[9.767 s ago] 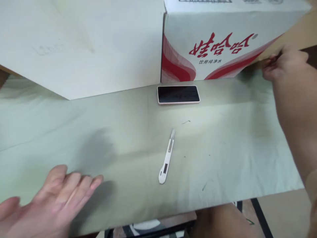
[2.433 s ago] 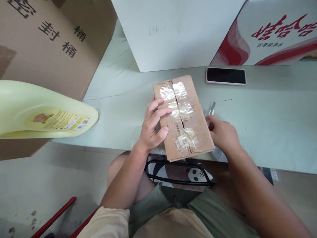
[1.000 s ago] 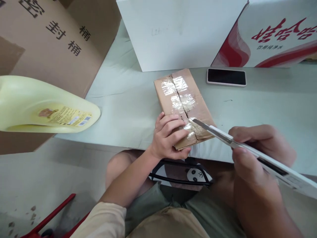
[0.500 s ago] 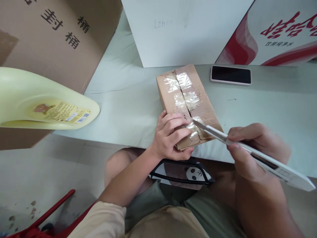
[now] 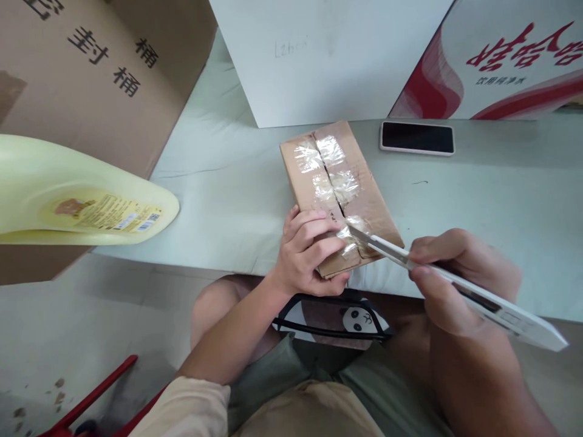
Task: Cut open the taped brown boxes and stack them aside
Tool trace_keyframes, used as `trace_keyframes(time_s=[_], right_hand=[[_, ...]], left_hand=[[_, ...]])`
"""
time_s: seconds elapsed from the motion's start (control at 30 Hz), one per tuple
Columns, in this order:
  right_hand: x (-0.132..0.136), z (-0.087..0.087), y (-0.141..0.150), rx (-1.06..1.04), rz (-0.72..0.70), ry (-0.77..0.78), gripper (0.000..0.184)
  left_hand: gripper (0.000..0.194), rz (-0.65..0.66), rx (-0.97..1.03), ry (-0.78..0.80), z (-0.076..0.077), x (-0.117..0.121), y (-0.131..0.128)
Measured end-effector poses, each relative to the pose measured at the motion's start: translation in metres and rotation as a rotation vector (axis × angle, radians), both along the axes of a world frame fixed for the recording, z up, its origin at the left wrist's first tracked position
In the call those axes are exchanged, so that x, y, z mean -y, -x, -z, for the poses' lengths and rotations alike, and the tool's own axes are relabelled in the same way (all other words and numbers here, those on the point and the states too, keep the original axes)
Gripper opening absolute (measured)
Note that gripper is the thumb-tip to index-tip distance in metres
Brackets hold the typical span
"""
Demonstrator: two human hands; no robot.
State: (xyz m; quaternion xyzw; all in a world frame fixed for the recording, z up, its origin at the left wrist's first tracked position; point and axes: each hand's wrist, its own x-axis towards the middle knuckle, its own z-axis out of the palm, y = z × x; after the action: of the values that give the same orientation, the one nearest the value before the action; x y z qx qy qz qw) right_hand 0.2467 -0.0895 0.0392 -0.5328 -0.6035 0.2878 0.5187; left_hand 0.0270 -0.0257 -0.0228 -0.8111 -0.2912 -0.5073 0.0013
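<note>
A small brown cardboard box (image 5: 300,182) lies tilted across the pale green covered surface, strips of clear tape over its lengthwise seam. My left hand (image 5: 306,252) grips its near left corner, fingers on top and thumb below the front edge. In my right hand (image 5: 460,279) is a white utility knife (image 5: 496,303), pinched between thumb and fingers with its blade out. The blade's tip touches the tape on the seam, close to my left fingertips. Toward its far end the seam shows as a dark narrow gap.
A phone (image 5: 416,138) lies beyond the box to the right. Behind stand a white box (image 5: 328,67) and a red-and-white carton (image 5: 492,79). At left are a pale yellow bottle (image 5: 82,188) and a large brown carton (image 5: 113,115). A panda-printed item (image 5: 332,321) sits below the edge.
The view has shifted slightly, so everything appears a little further left. Both hands keep their holds, and the knife tip stays at nearly the same spot on the seam.
</note>
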Motion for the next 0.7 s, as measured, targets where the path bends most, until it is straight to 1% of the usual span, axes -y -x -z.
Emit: trace_keyframes(time_s=[0.07, 0.17, 0.3, 0.47, 0.57, 0.7], right_hand=[[0.001, -0.001, -0.001, 0.008, -0.035, -0.049, 0.008], [0.001, -0.001, 0.000, -0.003, -0.065, -0.071, 0.007], [0.003, -0.003, -0.001, 0.023, -0.047, -0.063, 0.006], [0.003, -0.004, -0.001, -0.015, -0.046, -0.076, 0.006], [0.002, -0.005, 0.002, 0.042, -0.060, -0.076, 0.006], [0.001, -0.011, 0.003, 0.119, -0.026, -0.120, 0.008]], left_hand=[[0.036, 0.010, 0.004, 0.002, 0.000, 0.000, 0.000], [0.036, 0.009, 0.016, 0.003, 0.001, 0.000, 0.000], [0.036, -0.001, 0.021, -0.008, 0.001, -0.001, -0.002], [0.036, -0.001, 0.023, -0.009, -0.001, -0.001, -0.003], [0.037, -0.014, 0.006, -0.010, -0.002, -0.001, -0.002], [0.035, -0.013, -0.016, -0.006, -0.002, 0.000, -0.001]])
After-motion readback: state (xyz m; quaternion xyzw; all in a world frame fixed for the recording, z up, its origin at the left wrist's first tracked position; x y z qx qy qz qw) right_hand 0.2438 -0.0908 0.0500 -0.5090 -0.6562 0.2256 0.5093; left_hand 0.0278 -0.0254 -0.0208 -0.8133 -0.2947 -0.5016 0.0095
